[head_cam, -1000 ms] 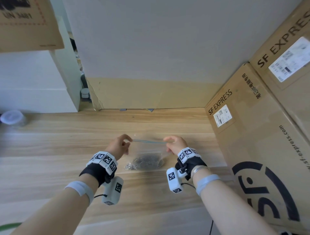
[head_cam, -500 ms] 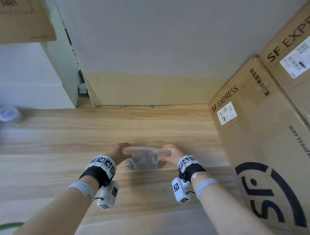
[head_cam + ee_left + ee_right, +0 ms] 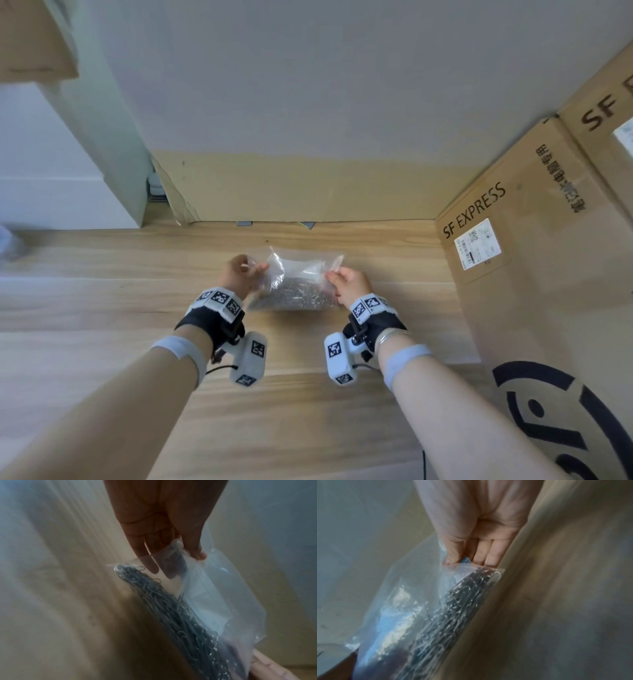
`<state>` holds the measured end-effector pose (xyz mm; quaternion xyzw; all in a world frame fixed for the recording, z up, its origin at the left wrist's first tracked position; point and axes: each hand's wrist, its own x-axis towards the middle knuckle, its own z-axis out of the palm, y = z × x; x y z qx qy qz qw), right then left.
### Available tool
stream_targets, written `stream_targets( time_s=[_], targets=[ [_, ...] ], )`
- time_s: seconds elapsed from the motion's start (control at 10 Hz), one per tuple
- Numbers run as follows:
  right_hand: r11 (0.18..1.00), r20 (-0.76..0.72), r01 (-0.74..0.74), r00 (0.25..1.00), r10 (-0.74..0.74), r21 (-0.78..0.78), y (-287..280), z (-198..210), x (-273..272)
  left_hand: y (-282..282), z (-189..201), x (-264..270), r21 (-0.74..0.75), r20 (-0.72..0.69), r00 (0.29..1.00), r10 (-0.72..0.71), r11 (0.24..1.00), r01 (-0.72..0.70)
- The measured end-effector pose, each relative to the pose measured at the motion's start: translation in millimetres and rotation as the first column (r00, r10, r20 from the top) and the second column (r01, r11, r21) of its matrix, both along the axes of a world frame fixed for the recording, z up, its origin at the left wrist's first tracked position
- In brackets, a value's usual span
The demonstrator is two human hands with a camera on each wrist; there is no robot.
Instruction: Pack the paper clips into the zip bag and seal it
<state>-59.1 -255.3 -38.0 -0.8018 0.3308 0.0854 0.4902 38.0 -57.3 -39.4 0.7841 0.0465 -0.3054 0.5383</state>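
A clear zip bag (image 3: 301, 270) hangs between my two hands just above the wooden table (image 3: 102, 308). A grey mass of paper clips (image 3: 294, 296) fills its lower part. My left hand (image 3: 239, 272) pinches the bag's left edge, and my right hand (image 3: 344, 282) pinches its right edge. In the left wrist view the fingers (image 3: 195, 547) clamp the bag (image 3: 214, 601) above the clips (image 3: 180, 615). In the right wrist view the thumb and fingers (image 3: 481, 555) hold the bag (image 3: 399, 608) near its blue strip, with the clips (image 3: 457, 608) below. I cannot tell whether the zip is closed.
A tall SF Express cardboard box (image 3: 513, 257) stands close on the right. A grey and tan panel (image 3: 291, 137) rises behind the table. A white cabinet (image 3: 51, 171) stands at the far left, with another carton (image 3: 30, 37) above it.
Both hands lowered the bag toward the table, then carried it farther away from me. The bag now leans away with its upper part spread wide.
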Motion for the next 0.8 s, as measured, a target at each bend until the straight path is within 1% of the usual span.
stream_targets(
  time_s=[0.1,0.2,0.3,0.4,0.5,0.6,0.7,0.8],
  targets=[
    [0.999,0.01,-0.032,0.999,0.032,-0.032,-11.6,0.7,26.2,-14.9,6.1,20.9,0.035,-0.028,0.999,0.031,0.999,-0.03],
    [0.998,-0.017,-0.03,0.999,0.029,-0.051,-17.9,-9.5,46.4,-23.5,2.0,37.1,0.069,-0.087,0.995,0.047,0.997,-0.041],
    [0.995,-0.061,-0.038,0.998,0.033,-0.093,-20.4,-19.7,58.7,-24.9,-6.0,45.3,0.193,-0.105,0.994,0.04,0.981,-0.019],
    [0.989,-0.092,-0.029,0.996,0.015,-0.146,-24.4,-27.2,64.1,-26.9,-14.5,46.5,0.291,-0.062,0.998,-0.004,0.956,0.022],
    [0.962,-0.23,-0.095,0.973,0.035,-0.255,-25.8,-24.6,66.2,-32.4,-14.6,45.2,0.397,-0.007,1.0,-0.015,0.918,0.016],
    [0.929,-0.311,-0.185,0.947,0.082,-0.32,-25.1,-21.8,68.0,-40.0,-13.1,44.4,0.517,0.079,0.996,-0.04,0.856,-0.007],
    [0.948,-0.315,-0.136,0.948,0.04,-0.287,-20.9,-20.1,61.4,-39.8,-5.3,37.7,0.548,0.092,0.994,-0.055,0.836,-0.004],
    [0.968,-0.17,0.018,0.984,-0.062,-0.249,-16.8,-15.3,58.3,-35.3,3.8,34.2,0.47,0.168,0.985,0.042,0.875,-0.117]
  ],
)
